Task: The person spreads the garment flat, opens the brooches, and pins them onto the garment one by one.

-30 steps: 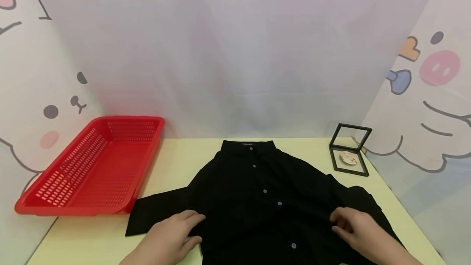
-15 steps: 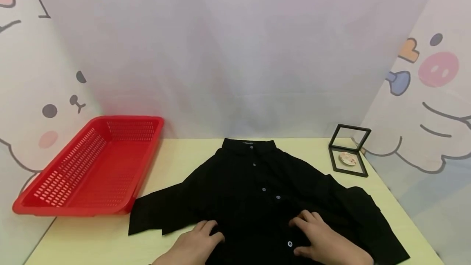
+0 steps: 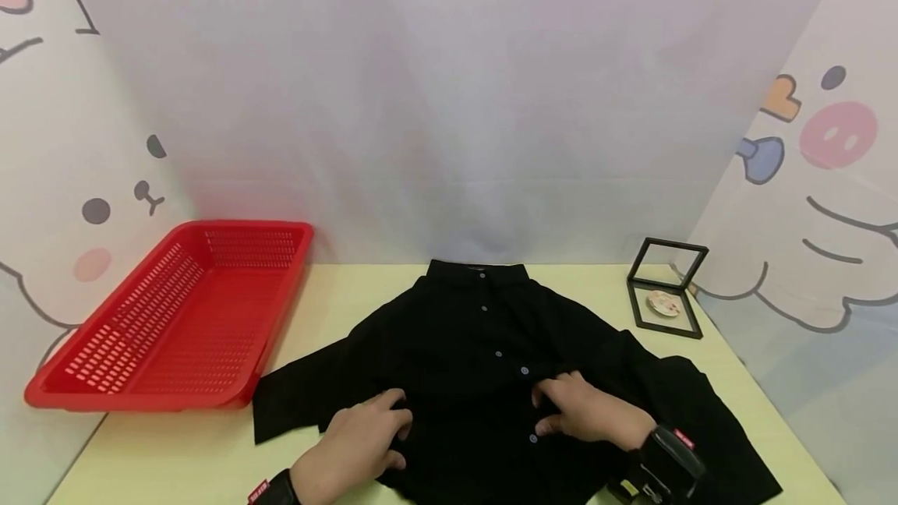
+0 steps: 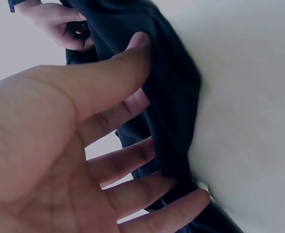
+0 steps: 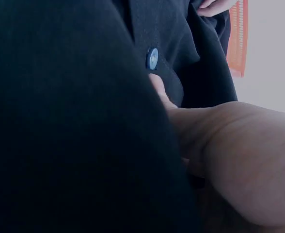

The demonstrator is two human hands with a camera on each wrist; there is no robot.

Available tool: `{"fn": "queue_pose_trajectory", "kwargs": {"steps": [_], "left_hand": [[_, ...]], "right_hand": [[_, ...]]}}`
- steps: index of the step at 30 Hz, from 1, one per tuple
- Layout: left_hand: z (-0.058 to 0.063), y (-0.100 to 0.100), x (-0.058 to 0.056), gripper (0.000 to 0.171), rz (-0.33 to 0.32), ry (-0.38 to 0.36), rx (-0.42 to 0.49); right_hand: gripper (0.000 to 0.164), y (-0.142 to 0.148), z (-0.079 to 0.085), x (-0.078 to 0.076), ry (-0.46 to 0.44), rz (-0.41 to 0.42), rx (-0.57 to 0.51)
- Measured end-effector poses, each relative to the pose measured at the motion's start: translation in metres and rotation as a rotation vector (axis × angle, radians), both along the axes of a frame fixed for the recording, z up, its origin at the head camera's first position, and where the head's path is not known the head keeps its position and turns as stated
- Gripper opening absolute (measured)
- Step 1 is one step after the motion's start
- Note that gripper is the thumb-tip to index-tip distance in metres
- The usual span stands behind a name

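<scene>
A black button-up shirt (image 3: 449, 326) lies front up on the table, its collar at the far side and sleeves spread. At its lower left side, my left hand (image 3: 361, 435) holds the cloth; in the left wrist view the thumb lies over a fold of shirt (image 4: 174, 92) and some fingertips go behind it. Near the button front, my right hand (image 3: 585, 407) grips the shirt with bent fingers. In the right wrist view a button (image 5: 152, 58) shows beside the thumb, while cloth hides most of the fingers.
A red plastic basket (image 3: 210, 318) stands at the left. At the back right, a black frame (image 3: 666, 284) stands hinged open, with a small patterned round item (image 3: 662, 303) on it. Light curtains enclose the pale yellow table (image 3: 337, 294).
Both hands have come inward from the shirt's sides onto its body, the right one also moving farther up. The lower cloth has drawn together and the lower buttons have shifted left and up.
</scene>
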State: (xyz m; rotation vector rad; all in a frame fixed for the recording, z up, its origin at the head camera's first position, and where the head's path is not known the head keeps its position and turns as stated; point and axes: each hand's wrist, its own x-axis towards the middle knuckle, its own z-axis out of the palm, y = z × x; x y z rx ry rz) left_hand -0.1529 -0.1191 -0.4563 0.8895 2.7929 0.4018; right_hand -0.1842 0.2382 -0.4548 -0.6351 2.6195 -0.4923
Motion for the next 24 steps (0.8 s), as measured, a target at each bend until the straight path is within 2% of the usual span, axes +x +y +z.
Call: {"fn": "queue_pose_trajectory", "kwargs": {"steps": [6,9,11,15,19,24], "left_hand": [[0.000,0.000,-0.007,0.033,0.026,0.051,-0.014],[0.000,-0.002,-0.006,0.030,-0.002,0.077,-0.013],[0.003,-0.005,-0.005,0.027,-0.018,0.079,0.003],[0.014,-0.012,-0.002,0.020,-0.041,-0.006,0.091],[0.032,-0.020,-0.001,0.016,-0.073,-0.111,0.191],[0.053,-0.031,-0.003,0.015,-0.172,-0.163,0.301]], "right_hand": [[0.015,-0.004,0.001,-0.007,0.043,0.048,-0.037],[0.014,-0.004,0.001,-0.006,0.060,0.061,-0.055],[0.015,-0.003,0.004,-0.004,0.041,0.059,-0.089],[0.016,0.001,0.019,0.003,-0.022,0.042,-0.159],[0.015,0.008,0.038,0.007,-0.045,0.082,-0.238],[0.017,0.015,0.060,0.012,-0.080,0.142,-0.353]]}}
